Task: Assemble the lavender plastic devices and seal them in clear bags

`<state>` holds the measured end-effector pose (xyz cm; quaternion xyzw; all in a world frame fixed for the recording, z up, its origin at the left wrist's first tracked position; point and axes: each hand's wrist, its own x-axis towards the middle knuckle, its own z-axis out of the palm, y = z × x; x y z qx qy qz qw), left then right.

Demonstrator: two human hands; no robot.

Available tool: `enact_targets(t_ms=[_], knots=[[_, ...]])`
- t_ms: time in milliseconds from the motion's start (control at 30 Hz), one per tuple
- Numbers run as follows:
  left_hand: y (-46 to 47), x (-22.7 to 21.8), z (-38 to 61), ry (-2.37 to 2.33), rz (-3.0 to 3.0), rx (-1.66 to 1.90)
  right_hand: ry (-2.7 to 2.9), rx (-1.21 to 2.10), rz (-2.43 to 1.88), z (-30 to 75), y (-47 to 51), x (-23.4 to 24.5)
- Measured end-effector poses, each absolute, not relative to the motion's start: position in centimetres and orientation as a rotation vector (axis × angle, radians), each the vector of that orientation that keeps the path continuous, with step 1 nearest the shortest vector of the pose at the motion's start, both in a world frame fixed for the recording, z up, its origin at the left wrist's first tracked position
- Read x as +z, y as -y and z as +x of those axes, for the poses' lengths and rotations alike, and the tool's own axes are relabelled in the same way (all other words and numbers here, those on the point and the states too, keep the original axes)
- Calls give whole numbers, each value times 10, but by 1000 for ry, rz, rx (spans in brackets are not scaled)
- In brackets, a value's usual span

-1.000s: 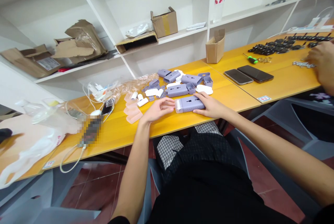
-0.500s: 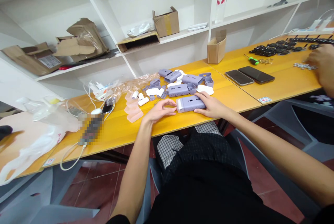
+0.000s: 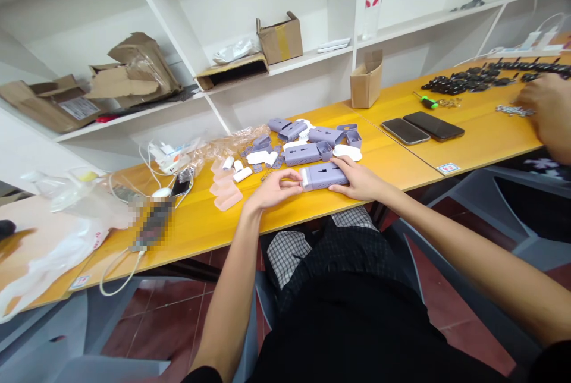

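Purple housing [image 3: 329,176] lies near the front edge of the yellow wooden table [image 3: 397,173], between the hands. Long axis runs left to right, roughly along that edge; whitish end [image 3: 306,179] points left. Right hand [image 3: 357,181] grasps the opposite end. Left hand [image 3: 274,189]: fingers bent at the whitish end; grip cannot be told. Room: white shelving [image 3: 157,8], red tiled floor [image 3: 151,314]. Count: 2 phones [image 3: 405,131], 1 screwdriver [image 3: 429,102].

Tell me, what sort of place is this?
It looks like a workroom, maybe a small workshop. A long yellow table holds a pile of black parts and a green screwdriver, and the person's right hand grips a purple case.
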<state>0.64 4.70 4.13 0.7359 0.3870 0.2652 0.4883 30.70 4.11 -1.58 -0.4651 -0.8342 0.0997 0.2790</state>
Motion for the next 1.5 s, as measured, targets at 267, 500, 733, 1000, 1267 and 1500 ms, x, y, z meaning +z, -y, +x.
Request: enact_targets(t_ms=[267, 500, 733, 1000, 1267, 1500], knots=[[-34, 54, 21, -958, 1955, 592, 2251, 248, -1235, 307, -42, -15], [-50, 45, -2, -904, 1869, 586, 2285, 220, -1251, 307, -39, -13], [-52, 30, 6, -1022, 2091, 597, 2345, 180, -1155, 307, -38, -14], [-54, 18, 14, -1181, 2216, 602, 2307, 244, -1185, 308, -34, -11], [-50, 24, -11, -1319, 2288, 566, 2250, 181, -1215, 310, -39, -21], [-26, 9, -34, -1580, 2390, 437, 2299, 18, -1372, 308, -41, -20]])
